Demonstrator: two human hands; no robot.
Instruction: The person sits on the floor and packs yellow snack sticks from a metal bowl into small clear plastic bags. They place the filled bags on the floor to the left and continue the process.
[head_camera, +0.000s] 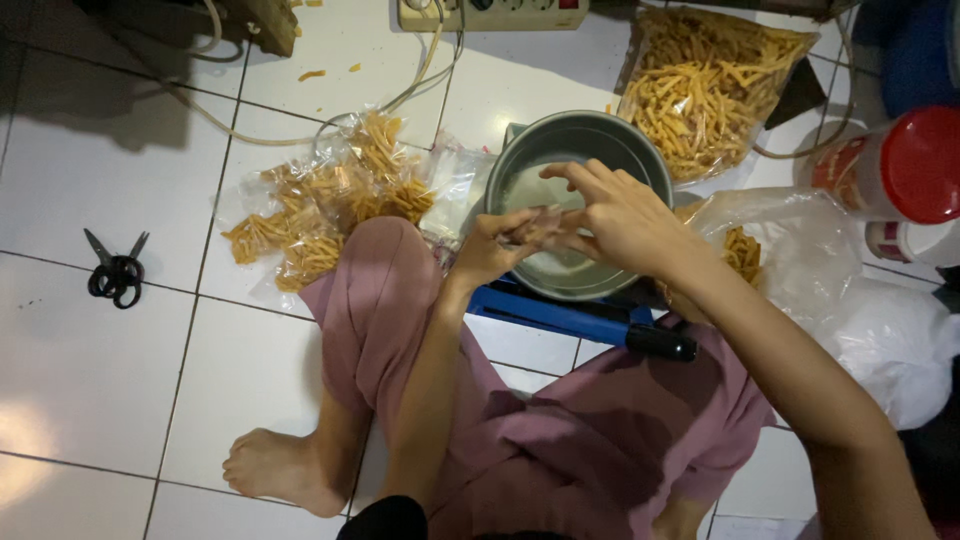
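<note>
My left hand (492, 245) and my right hand (612, 215) meet above a round grey metal bowl (560, 150). Both pinch a small clear plastic bag (540, 228) between their fingertips. The bowl rests on a blue device with a black handle (600, 325) in front of my knees. I sit on the white tiled floor in pink trousers, one bare foot at the lower left.
Several small filled bags of yellow snack sticks (325, 205) lie left of the bowl. A large open bag of sticks (705, 90) sits behind it. Black scissors (115, 272) lie far left. A power strip (490, 14), a red-lidded jar (890, 165) and white plastic bags (880, 335) are nearby.
</note>
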